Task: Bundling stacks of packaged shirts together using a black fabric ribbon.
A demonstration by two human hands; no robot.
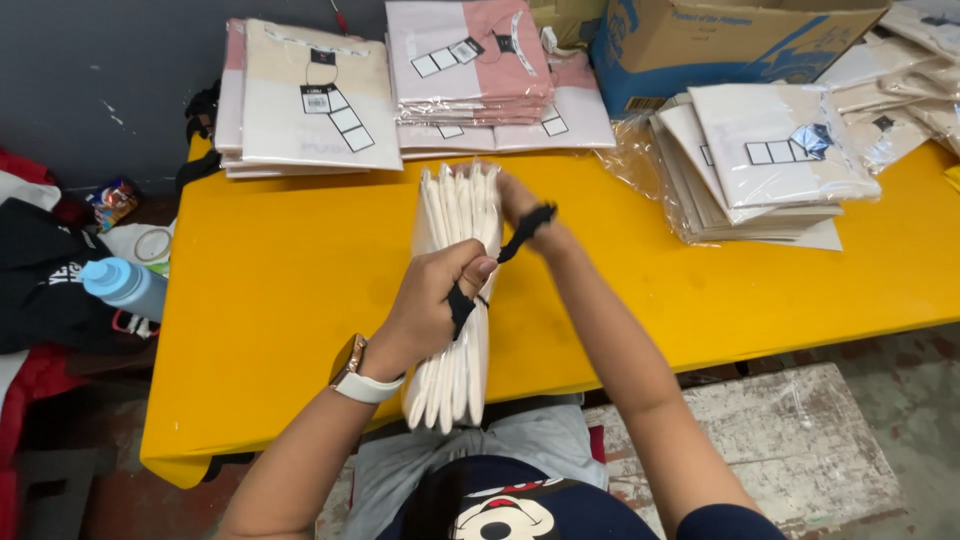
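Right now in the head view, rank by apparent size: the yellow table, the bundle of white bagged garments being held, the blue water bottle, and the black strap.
1. Yellow table
2. Bundle of white bagged garments
3. Blue water bottle
4. Black strap, though hands hide part of it, so its place against the bottle is unsure.

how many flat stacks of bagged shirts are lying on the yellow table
4: back left stack, back middle stack, right stack, far-right stack, partly cut off. More may be hidden.

I see a white bundle of bagged garments (458,290) standing on edge on the yellow table (280,290), a black strap (500,262) around it.
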